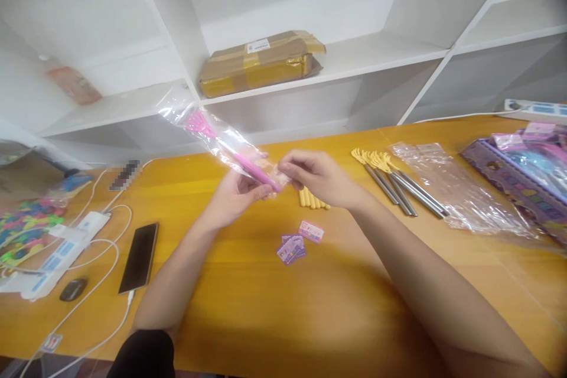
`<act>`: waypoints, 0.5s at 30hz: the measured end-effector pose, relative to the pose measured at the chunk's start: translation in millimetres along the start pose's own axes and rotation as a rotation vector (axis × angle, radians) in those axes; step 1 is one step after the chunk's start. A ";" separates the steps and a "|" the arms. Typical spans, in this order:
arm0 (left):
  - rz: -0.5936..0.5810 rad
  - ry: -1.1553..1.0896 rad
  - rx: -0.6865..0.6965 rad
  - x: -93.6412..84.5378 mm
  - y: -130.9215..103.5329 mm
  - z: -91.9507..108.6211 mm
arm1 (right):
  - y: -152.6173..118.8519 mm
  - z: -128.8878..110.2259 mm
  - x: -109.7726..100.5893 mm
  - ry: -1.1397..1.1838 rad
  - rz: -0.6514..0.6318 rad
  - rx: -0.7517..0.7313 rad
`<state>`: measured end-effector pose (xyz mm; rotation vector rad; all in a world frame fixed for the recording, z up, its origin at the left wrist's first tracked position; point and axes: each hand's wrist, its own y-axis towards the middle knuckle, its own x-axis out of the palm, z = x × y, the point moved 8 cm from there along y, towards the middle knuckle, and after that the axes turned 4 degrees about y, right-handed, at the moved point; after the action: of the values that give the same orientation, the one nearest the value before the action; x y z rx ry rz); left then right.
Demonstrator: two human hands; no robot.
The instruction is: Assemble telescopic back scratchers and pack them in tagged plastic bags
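Note:
A pink back scratcher (248,166) lies inside a clear plastic bag (230,137), tilted with its claw end up and to the left. My left hand (234,196) is closed around the handle through the plastic. At the handle's lower end, my right hand (314,172) pinches the bag's edge. Just below and behind that hand are several yellow sticks (313,199), partly hidden. Small purple and pink cards (291,249) are on the table beneath my hands. To the right lie several yellow-clawed back scratchers (394,182) with metal shafts.
Flat clear bags (465,192) lie beside a purple box (509,180) of packaged items at right. On the left are a phone (139,257) on a cable, a power strip (66,257), a black case (73,289) and colourful pieces (31,230). A taped carton (261,65) sits on the shelf.

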<state>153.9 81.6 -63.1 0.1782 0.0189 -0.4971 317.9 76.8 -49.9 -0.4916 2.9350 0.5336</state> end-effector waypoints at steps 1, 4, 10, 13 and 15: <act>-0.014 0.004 0.001 1.1 -0.2 -0.4 | -0.1 1.1 3.0 0.036 -0.020 0.004; -0.042 0.012 0.001 5.4 -1.2 -2.0 | -0.9 2.5 12.9 0.087 -0.078 0.016; -0.061 -0.021 0.000 11.1 -2.4 -3.8 | -1.5 2.6 26.7 0.119 -0.098 0.056; -0.098 -0.016 0.009 12.4 -2.4 -5.0 | -0.7 4.3 28.7 0.177 -0.085 0.060; -0.124 -0.015 0.013 12.4 -2.2 -6.5 | 0.0 5.0 29.0 0.185 -0.089 0.048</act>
<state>163.9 75.0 -70.7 0.1865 0.0117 -0.6224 291.0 70.1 -59.6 -0.6977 3.0728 0.4280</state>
